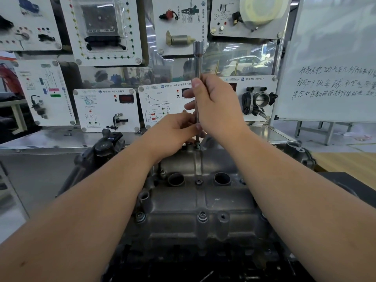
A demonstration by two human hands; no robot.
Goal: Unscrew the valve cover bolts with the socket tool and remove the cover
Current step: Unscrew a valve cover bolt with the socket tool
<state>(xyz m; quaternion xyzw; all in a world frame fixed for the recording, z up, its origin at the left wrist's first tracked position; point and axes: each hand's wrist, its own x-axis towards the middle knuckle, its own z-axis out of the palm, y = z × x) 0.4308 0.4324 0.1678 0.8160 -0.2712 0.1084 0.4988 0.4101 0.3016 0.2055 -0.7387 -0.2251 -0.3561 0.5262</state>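
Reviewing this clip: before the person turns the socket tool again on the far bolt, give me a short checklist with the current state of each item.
1. Right hand grips the socket tool shaft: ok.
2. Tool stands roughly upright over the far bolt: ok.
3. Tool tip fully seated on that bolt: cannot tell, the left hand fingers crowd the spot.
4. Left hand steadies the lower shaft: ok, fingers pinch near the tip.
5. Other bolts out: not ok, the centre bolt and near bolt sit in the valve cover.
6. Cover free to lift: not ok.

Socket tool (197, 82) shaft partly behind hands (215, 106)
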